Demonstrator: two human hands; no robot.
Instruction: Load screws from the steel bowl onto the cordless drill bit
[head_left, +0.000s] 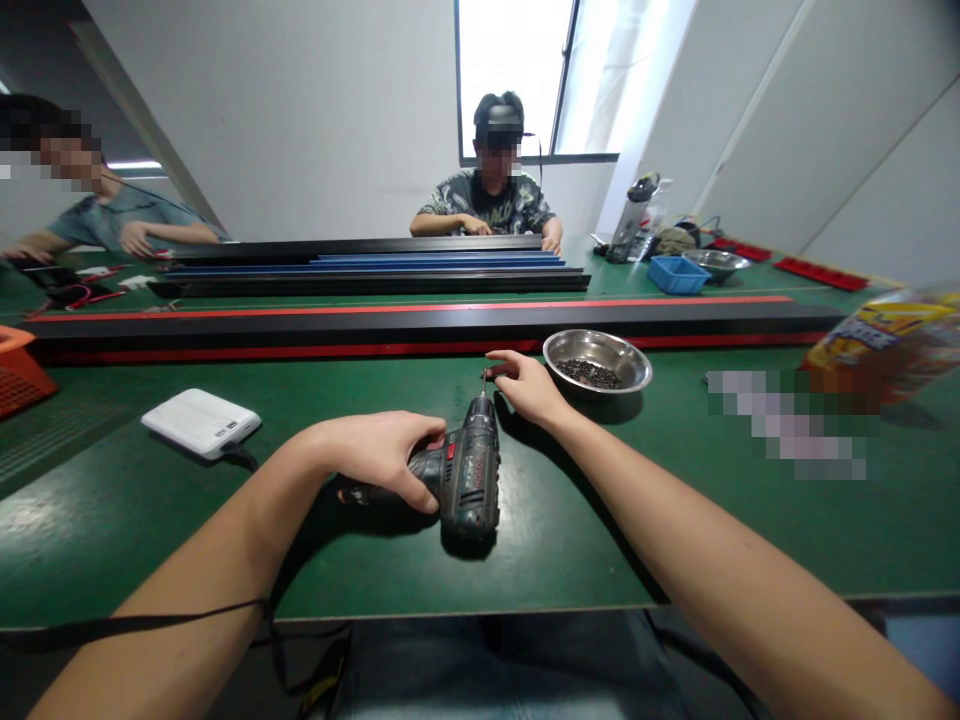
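Grasping drill (472, 480) in left hand (382, 455), likely for steadiness | right hand (531, 390) at bit (484, 384) tip, pinch unclear | bowl (611, 347) handily near

Shiny metal bowl (600, 347), dark plastic drill (472, 480), smooth glossy tabletop (574, 560)

plain pale wall (300, 110) at back, seen from my remote post. window (514, 60) right of centre, dark frame, white light through it. right: pale panels (847, 110), slanting seams. upper left i get shadow. broad green table (675, 520), glossy.
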